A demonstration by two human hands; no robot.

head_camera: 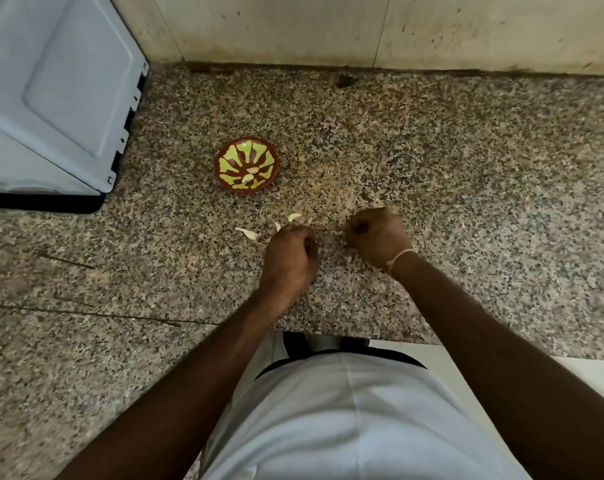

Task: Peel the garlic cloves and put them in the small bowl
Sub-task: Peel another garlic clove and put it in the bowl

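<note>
You're mid-peel by the look of it: your left hand and right hand are both curled tight, knuckles up, close together over the speckled counter. Pale bits peek out at the right hand's fingertips, but whether that's clove or skin I can't tell. Next, I'd judge, free the clove and carry it to the small bowl at eleven o'clock from your hands. Two or three pale peeled cloves already sit in that red-and-green dish. Curled whitish pieces, skins or unpeeled cloves, lie at ten o'clock beside your left hand
</note>
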